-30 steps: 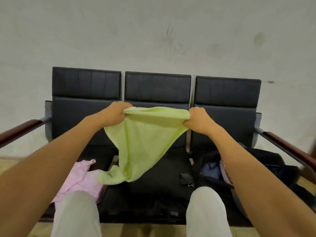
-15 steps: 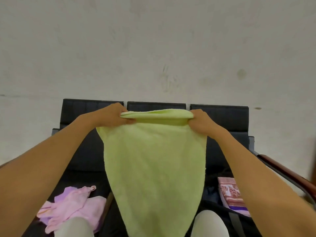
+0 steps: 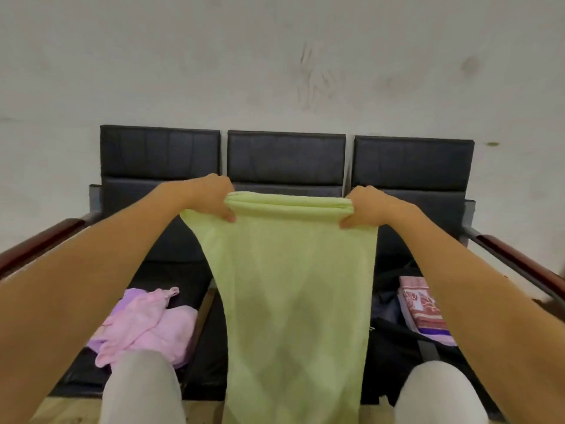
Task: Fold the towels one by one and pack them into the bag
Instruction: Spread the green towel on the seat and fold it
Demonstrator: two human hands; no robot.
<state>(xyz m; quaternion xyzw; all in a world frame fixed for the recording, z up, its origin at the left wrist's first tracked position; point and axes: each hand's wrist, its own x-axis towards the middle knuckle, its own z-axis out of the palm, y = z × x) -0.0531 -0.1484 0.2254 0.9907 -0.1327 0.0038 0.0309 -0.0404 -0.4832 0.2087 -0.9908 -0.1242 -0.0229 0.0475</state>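
The left hand (image 3: 211,195) is pinching the top left corner of the green towel (image 3: 293,286), fingers curled over the doubled edge with the thumb pressing beneath. The right hand (image 3: 371,206) is pinching the top right corner the same way. Between them the folded top edge is stretching level, and the towel is hanging straight down between the person's knees, running off the bottom of the view at 6 o'clock.

At 4 o'clock from the towel, the black bag (image 3: 394,347) is lying open on the right seat, holding a folded pink patterned towel (image 3: 420,307) with a purple band along its near end. At 8 o'clock, a crumpled pink towel (image 3: 146,322) is lying on the left seat, partly hidden behind the left knee.

The bench (image 3: 286,157) is standing at 12 o'clock, three black padded seats in a row with dark wooden armrests at both ends, backing onto a pale scuffed wall (image 3: 275,56).
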